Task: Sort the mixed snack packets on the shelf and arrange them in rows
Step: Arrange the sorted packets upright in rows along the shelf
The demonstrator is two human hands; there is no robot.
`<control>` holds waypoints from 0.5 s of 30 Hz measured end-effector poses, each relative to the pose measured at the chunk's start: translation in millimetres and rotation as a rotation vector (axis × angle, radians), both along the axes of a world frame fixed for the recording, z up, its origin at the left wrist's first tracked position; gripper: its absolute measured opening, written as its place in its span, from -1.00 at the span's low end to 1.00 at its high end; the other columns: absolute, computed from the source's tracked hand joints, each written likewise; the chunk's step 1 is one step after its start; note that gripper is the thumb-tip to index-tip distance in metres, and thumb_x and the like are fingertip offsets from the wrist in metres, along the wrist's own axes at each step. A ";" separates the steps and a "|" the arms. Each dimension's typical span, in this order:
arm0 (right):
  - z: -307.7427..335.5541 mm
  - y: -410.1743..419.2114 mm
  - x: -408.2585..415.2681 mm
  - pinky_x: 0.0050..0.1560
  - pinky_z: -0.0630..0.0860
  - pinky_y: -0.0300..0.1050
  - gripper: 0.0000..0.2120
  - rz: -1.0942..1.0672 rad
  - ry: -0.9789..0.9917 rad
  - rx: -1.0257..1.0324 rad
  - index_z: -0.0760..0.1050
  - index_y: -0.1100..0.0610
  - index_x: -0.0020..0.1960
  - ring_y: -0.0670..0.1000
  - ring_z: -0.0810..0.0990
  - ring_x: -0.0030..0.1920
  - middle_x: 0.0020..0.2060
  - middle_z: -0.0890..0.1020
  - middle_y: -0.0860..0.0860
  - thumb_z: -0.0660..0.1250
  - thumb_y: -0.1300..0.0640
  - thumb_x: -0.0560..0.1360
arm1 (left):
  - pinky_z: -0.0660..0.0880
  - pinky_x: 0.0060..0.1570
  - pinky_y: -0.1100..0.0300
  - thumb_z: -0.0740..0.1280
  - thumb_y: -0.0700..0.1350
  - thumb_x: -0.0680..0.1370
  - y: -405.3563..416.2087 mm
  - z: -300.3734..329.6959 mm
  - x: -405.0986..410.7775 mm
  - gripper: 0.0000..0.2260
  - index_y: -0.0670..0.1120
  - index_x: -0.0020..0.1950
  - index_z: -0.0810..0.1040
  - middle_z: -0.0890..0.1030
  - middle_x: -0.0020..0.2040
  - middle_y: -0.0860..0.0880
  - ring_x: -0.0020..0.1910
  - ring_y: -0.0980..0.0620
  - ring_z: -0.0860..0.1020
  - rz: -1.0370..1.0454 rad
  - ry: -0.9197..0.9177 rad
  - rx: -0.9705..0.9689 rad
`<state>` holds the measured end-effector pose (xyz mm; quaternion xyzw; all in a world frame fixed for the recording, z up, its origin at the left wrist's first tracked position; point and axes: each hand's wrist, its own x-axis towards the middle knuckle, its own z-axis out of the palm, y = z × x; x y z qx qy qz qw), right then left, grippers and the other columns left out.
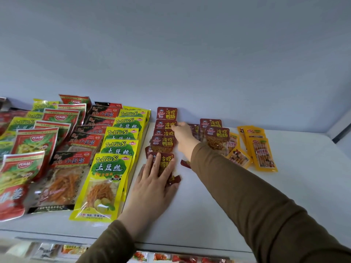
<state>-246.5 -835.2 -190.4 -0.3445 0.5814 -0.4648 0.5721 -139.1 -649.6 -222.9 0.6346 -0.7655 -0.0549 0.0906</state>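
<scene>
Small dark-red snack packets [166,113] lie in an overlapping row running from the back wall toward me on the white shelf [218,196]. My left hand [154,182] lies flat with straight fingers pressing on the nearest red packet [168,160]. My right hand [182,136] reaches farther back and touches the right edge of the row near its second and third packets; its fingertips are hidden. More red packets [216,132] sit loose in a pile to the right. Orange-yellow packets [263,154] lie beyond them.
Left of the red row stand sorted rows: yellow potato-strip packets [111,168], black-and-red gluten packets [75,160] and red-green packets [34,141]. Two stray red packets [173,180] lie near my left hand. A lower shelf with more snacks [161,257] shows at the bottom.
</scene>
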 end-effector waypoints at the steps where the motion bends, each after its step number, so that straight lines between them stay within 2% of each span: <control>1: 0.3 0.7 1.6 -0.29 0.52 -0.15 -0.89 -0.013 -0.043 0.013 0.49 0.17 0.14 0.08 0.64 -0.08 -0.03 0.63 0.12 0.22 0.28 0.67 | -0.18 0.60 -0.03 -0.11 0.36 0.65 -1.3 0.7 0.0 -0.41 0.29 0.64 -0.22 -0.23 0.69 -0.02 0.63 -0.09 -0.34 -0.003 -0.004 0.003; 3: -1.5 1.9 7.4 -0.06 0.62 0.04 -0.89 -0.046 -0.091 0.028 0.49 0.19 0.13 0.20 0.64 0.09 0.10 0.63 0.21 0.21 0.29 0.66 | -0.15 0.60 -0.05 -0.06 0.32 0.67 -4.3 3.0 0.3 -0.41 0.28 0.65 -0.21 -0.22 0.69 -0.04 0.64 -0.11 -0.31 -0.005 -0.002 0.021; 5: -2.8 3.6 14.9 0.20 0.58 0.18 -0.85 -0.093 -0.109 0.040 0.49 0.17 0.18 0.22 0.61 0.19 0.17 0.62 0.22 0.22 0.29 0.65 | -0.14 0.61 -0.07 -0.02 0.26 0.69 -7.7 4.4 1.3 -0.42 0.28 0.65 -0.21 -0.21 0.69 -0.05 0.64 -0.12 -0.31 0.006 0.001 0.036; 6: -3.8 4.6 18.4 0.24 0.56 0.20 -0.85 -0.117 -0.106 0.046 0.50 0.13 0.15 0.21 0.60 0.20 0.17 0.62 0.20 0.22 0.28 0.64 | -0.13 0.61 -0.07 0.00 0.23 0.69 -9.1 4.4 1.9 -0.42 0.28 0.65 -0.22 -0.21 0.69 -0.06 0.64 -0.13 -0.31 0.012 -0.004 0.040; 8: -4.8 7.9 24.4 0.21 0.58 0.17 -0.86 -0.171 -0.110 0.050 0.51 0.07 0.10 0.17 0.60 0.17 0.16 0.61 0.17 0.23 0.26 0.63 | -0.09 0.61 -0.09 0.02 0.17 0.69 -10.0 3.7 3.5 -0.41 0.28 0.64 -0.22 -0.19 0.70 -0.08 0.65 -0.14 -0.29 0.024 -0.016 0.042; 11: -5.6 14.7 29.6 0.04 0.58 0.04 -0.83 -0.216 -0.070 0.028 0.54 0.05 0.10 0.12 0.57 0.10 0.18 0.59 0.13 0.22 0.23 0.62 | 0.00 0.60 -0.13 0.03 0.13 0.70 -9.7 5.5 5.5 -0.42 0.29 0.63 -0.23 -0.18 0.70 -0.08 0.65 -0.15 -0.28 0.048 -0.015 0.059; 14: -1.6 17.6 27.2 0.24 0.55 0.15 -0.77 -0.162 -0.073 0.006 0.55 0.16 0.21 0.20 0.58 0.19 0.20 0.59 0.18 0.17 0.23 0.64 | -0.04 0.60 -0.13 0.02 0.15 0.71 -5.6 11.8 4.8 -0.43 0.31 0.63 -0.23 -0.23 0.69 -0.05 0.64 -0.10 -0.32 0.049 0.037 0.078; 15: 2.7 19.7 23.9 0.23 0.55 0.14 -0.75 -0.104 -0.089 -0.012 0.54 0.24 0.22 0.21 0.59 0.18 0.17 0.60 0.21 0.15 0.25 0.65 | -0.08 0.60 -0.10 0.03 0.15 0.71 -2.6 14.7 5.7 -0.44 0.31 0.64 -0.20 -0.25 0.68 -0.03 0.64 -0.07 -0.34 0.050 0.092 0.077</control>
